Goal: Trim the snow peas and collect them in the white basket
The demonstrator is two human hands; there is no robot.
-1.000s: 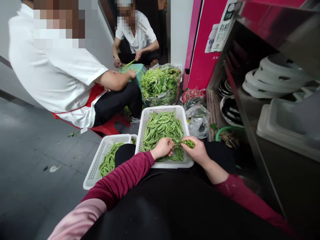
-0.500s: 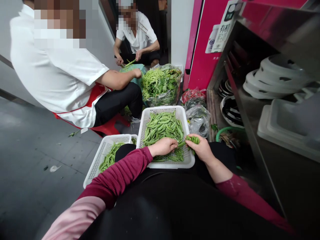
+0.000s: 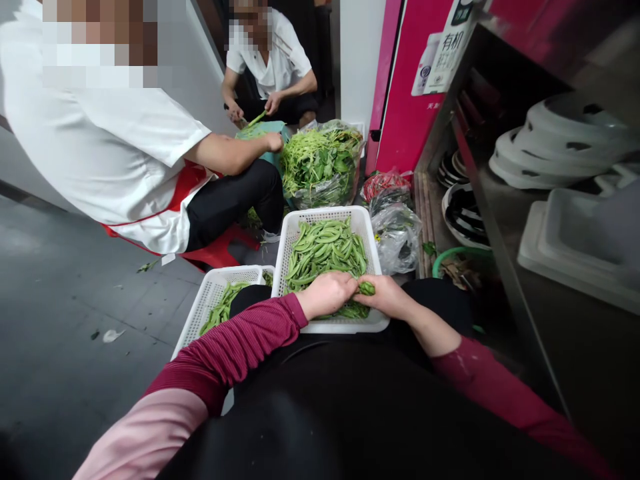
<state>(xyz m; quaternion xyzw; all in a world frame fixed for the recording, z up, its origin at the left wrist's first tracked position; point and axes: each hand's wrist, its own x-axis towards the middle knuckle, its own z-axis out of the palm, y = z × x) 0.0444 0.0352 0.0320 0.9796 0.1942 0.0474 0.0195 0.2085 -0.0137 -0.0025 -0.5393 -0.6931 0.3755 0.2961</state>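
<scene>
Green pods (image 3: 367,288) fill the clasping right hand (image 3: 386,295) as the left hand (image 3: 331,293), its fingers' hold unclear, closes in, apparently working them.

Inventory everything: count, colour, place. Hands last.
Baskets: at least two, white, centre and left
Pods: many, green, in baskets
Greens: one heap, green, behind centre basket
Bags: count unclear, clear, right of centre basket
People: two, in white, left and back
Stool: one, red, under left person
Cabinet: one, pink, back right
Rack: one, grey, right
Trays: several, white, on rack
Tub: one, green, beside rack
Left hand: one, maroon-sleeved, over basket
Right hand: one, maroon-sleeved, holding pods
</scene>
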